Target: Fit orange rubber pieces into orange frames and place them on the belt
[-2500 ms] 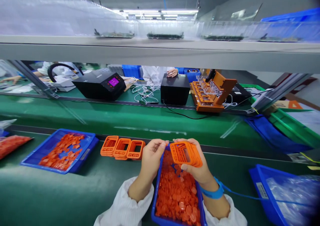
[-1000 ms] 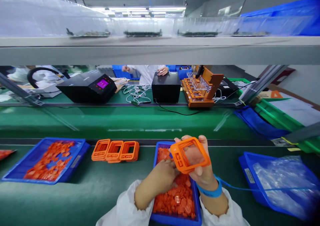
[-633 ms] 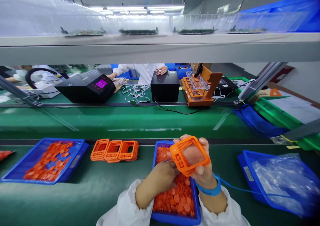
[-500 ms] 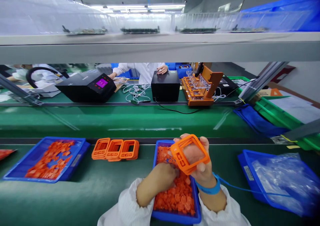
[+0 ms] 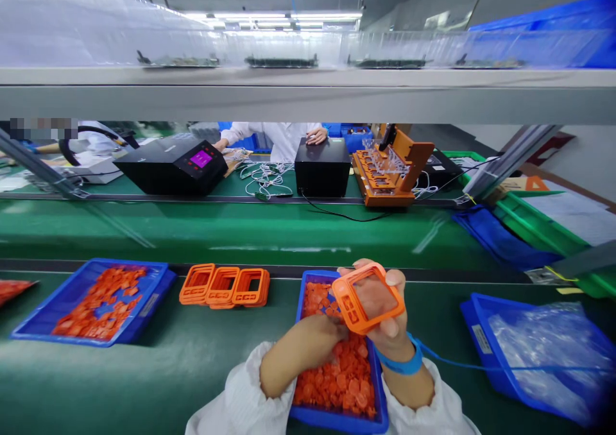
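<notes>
In my right hand (image 5: 395, 323), raised above a blue tray, is an orange plastic frame (image 5: 344, 303) with one large window and small slots along one side. My fingers grip its right edge, and a blue wrist band circles that wrist. My left hand (image 5: 317, 342) is curled close to the frame's lower left side. Its fingertips are mostly hidden, so what they pinch cannot be made out. Beneath both hands the blue tray (image 5: 380, 400) holds a heap of small orange plastic pieces (image 5: 337, 383).
Stacks of orange frames (image 5: 224, 287) lie left of the tray. Farther left stands another blue tray (image 5: 29, 332) with orange pieces. At right, a blue bin (image 5: 481, 351) holds clear plastic bags. Beyond are black boxes (image 5: 321, 169), an orange fixture (image 5: 389, 172) and a co-worker's hand (image 5: 316, 136).
The view has shifted slightly. The orange frame in my right hand has turned a little, and my left hand stays curled beside it.
</notes>
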Motion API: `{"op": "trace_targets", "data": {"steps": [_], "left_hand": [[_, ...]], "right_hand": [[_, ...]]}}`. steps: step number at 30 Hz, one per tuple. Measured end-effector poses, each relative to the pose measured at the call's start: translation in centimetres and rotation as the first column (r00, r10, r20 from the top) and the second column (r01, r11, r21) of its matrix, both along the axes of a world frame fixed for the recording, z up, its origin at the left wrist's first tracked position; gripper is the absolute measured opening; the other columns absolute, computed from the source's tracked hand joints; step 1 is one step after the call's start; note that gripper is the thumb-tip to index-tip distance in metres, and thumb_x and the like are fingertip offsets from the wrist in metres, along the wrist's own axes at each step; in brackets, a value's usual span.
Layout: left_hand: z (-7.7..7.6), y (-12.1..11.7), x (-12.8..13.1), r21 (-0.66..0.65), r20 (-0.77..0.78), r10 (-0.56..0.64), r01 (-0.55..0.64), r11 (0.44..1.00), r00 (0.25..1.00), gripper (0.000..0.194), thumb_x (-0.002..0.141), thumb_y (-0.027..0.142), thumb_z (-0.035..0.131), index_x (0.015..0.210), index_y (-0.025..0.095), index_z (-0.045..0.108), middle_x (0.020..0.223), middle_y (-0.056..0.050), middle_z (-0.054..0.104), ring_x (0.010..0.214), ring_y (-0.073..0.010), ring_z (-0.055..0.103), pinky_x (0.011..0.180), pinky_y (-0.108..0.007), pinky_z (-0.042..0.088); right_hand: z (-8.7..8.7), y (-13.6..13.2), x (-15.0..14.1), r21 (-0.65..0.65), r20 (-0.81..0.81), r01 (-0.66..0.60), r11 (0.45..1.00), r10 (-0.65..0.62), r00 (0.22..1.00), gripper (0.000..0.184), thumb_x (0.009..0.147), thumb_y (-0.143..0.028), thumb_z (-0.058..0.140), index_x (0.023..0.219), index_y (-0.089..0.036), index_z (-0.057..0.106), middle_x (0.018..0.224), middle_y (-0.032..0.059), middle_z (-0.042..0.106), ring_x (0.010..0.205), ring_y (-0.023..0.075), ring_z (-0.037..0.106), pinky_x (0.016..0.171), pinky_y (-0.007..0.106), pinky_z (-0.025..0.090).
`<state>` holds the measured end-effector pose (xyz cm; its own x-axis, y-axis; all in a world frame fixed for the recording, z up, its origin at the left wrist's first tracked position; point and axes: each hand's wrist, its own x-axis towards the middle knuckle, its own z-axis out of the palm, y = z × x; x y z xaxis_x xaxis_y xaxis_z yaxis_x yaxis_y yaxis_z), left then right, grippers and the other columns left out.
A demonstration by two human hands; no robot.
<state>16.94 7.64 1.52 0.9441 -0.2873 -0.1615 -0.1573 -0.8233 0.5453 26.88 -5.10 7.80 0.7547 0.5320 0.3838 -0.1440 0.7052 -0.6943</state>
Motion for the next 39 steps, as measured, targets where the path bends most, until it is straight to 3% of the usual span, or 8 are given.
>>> {"op": "trace_targets", "data": {"steps": [6, 9, 13, 16, 21, 23, 31, 39], "left_hand": [[0.8, -0.6, -0.4, 0.249, -0.082, 0.003, 0.018, 0.968, 0.997, 0.026, 0.092, 0.008, 0.065, 0.107, 0.020, 0.082, 0.101, -0.012, 0.082, 0.096, -0.0316, 0.080, 0.083, -0.036, 0.063], [0.8, -0.1, -0.1, 0.116, -0.005, 0.005, -0.005, 0.993, 1.000, 0.025, 0.090, 0.006, 0.066, 0.103, 0.019, 0.083, 0.104, -0.013, 0.082, 0.098, -0.0295, 0.079, 0.087, -0.034, 0.061], [3.0, 1.8, -0.1, -0.282, 0.091, 0.067, -0.039, 0.958, 0.994, 0.020, 0.091, 0.006, 0.069, 0.095, 0.020, 0.084, 0.106, -0.009, 0.082, 0.103, -0.0253, 0.077, 0.097, -0.032, 0.057], [5.3, 3.6, -0.6, -0.564, 0.147, 0.249, -0.125, 0.816, 0.957, 0.008, 0.092, 0.019, 0.079, 0.087, 0.021, 0.084, 0.095, -0.007, 0.081, 0.094, -0.0219, 0.075, 0.091, -0.030, 0.056], [6.4, 4.9, -1.3, -0.876, 0.027, 0.588, -0.265, 0.404, 0.808, 0.030, 0.083, 0.048, 0.090, 0.085, 0.019, 0.085, 0.100, -0.012, 0.077, 0.080, -0.0199, 0.072, 0.075, -0.031, 0.060], [6.2, 4.7, -1.3, -0.900, -0.016, 0.599, -0.273, 0.341, 0.801, 0.040, 0.082, 0.056, 0.089, 0.087, 0.016, 0.085, 0.099, -0.013, 0.073, 0.079, -0.0197, 0.070, 0.070, -0.030, 0.059], [7.0, 4.4, -1.4, -0.787, 0.104, 0.664, -0.347, 0.510, 0.740, 0.058, 0.097, 0.064, 0.069, 0.069, 0.013, 0.063, 0.079, -0.007, 0.062, 0.071, -0.0146, 0.058, 0.065, -0.024, 0.046], [7.6, 5.7, -1.8, -0.857, -0.056, 0.571, -0.333, 0.393, 0.819, 0.057, 0.094, 0.062, 0.074, 0.070, 0.014, 0.056, 0.073, -0.001, 0.054, 0.061, -0.0087, 0.048, 0.057, -0.021, 0.040]], "right_hand": [[-0.3, -0.2, 0.1, -0.008, 0.055, 0.001, 1.000, -0.001, 0.998, 0.064, 0.065, -0.067, 0.100, 0.108, -0.043, 0.058, 0.136, 0.0009, 0.061, 0.122, 0.0379, 0.070, 0.093, 0.061, 0.063], [0.0, -0.3, 0.0, 0.004, 0.064, -0.015, 1.000, 0.015, 0.998, 0.058, 0.070, -0.061, 0.100, 0.110, -0.045, 0.061, 0.138, -0.0001, 0.061, 0.127, 0.0378, 0.069, 0.095, 0.061, 0.063], [0.3, -0.3, 0.0, 0.051, 0.098, -0.052, 0.997, 0.047, 0.994, 0.049, 0.077, -0.048, 0.100, 0.111, -0.044, 0.065, 0.142, 0.0007, 0.061, 0.131, 0.0367, 0.068, 0.096, 0.057, 0.064], [0.2, -0.3, 0.3, 0.037, 0.146, -0.060, 0.998, 0.054, 0.988, 0.044, 0.081, -0.044, 0.097, 0.113, -0.044, 0.066, 0.144, 0.0010, 0.060, 0.132, 0.0358, 0.067, 0.102, 0.060, 0.062], [-0.6, -0.2, 0.6, -0.004, 0.262, -0.079, 0.997, 0.077, 0.962, 0.044, 0.086, -0.044, 0.093, 0.122, -0.044, 0.067, 0.148, 0.0060, 0.057, 0.133, 0.0375, 0.067, 0.106, 0.064, 0.058], [-0.8, -0.2, 0.7, -0.039, 0.307, -0.100, 0.994, 0.107, 0.946, 0.045, 0.087, -0.045, 0.093, 0.124, -0.042, 0.067, 0.149, 0.0078, 0.057, 0.132, 0.0375, 0.067, 0.108, 0.065, 0.056], [-0.5, 0.6, 1.3, -0.169, 0.592, 0.001, 0.986, 0.100, 0.800, 0.053, 0.086, -0.050, 0.092, 0.132, -0.037, 0.069, 0.139, 0.0106, 0.067, 0.131, 0.0318, 0.066, 0.110, 0.054, 0.055], [-1.2, 0.6, 1.5, -0.189, 0.584, 0.036, 0.981, 0.083, 0.807, 0.048, 0.086, -0.046, 0.094, 0.125, -0.036, 0.068, 0.144, 0.0085, 0.062, 0.133, 0.0299, 0.063, 0.111, 0.047, 0.054]]}}
